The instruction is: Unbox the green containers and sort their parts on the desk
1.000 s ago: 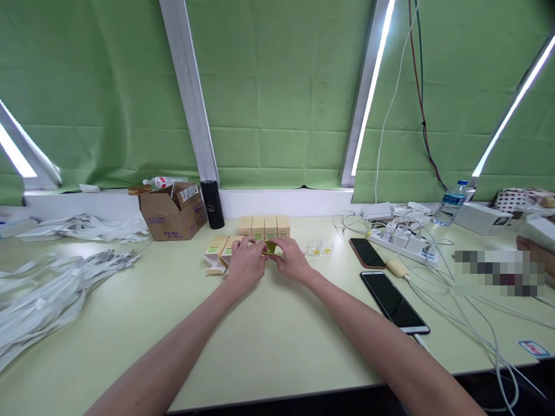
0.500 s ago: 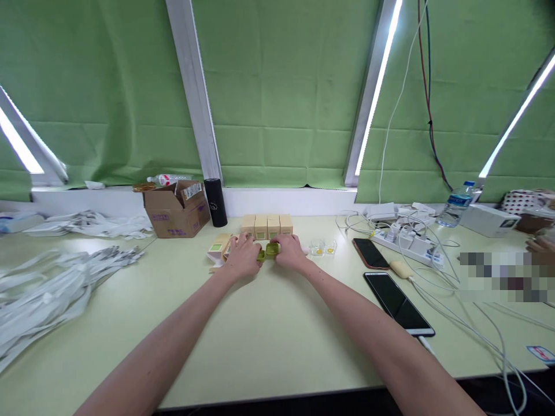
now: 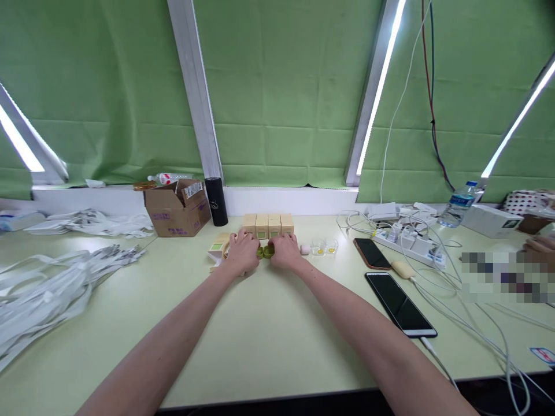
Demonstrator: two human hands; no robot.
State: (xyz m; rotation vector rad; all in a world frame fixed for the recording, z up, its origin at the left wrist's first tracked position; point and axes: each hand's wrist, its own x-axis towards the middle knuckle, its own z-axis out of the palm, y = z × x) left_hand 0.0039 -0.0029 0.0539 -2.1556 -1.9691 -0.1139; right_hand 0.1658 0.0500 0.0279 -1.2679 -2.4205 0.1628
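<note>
At mid-table my left hand (image 3: 243, 253) is closed, its fingers curled round a small olive-green piece (image 3: 260, 252) that shows at the fingertips. Close against it, my right hand (image 3: 284, 250) pinches a second small green container piece (image 3: 269, 252). Both pieces sit side by side, low over the table; whether they touch is too small to tell. Just beyond the hands stands a row of several small tan boxes (image 3: 262, 225). An opened tan box (image 3: 218, 247) with a green label lies left of my left hand. Right of my right hand are a pinkish piece (image 3: 304, 249) and clear cups (image 3: 318, 248) with yellow centres.
Bundles of white straps (image 3: 73, 277) spread over the left side. A cardboard box (image 3: 177, 211) and a black cylinder (image 3: 216, 202) stand at the back. Phones (image 3: 401, 303), a power strip (image 3: 410, 247) and cables lie right. Another person's hand (image 3: 540, 245) shows at the right edge.
My right hand has moved slightly left, bringing its green piece nearer the one at my left hand. The pinkish piece beside it shows more fully.
</note>
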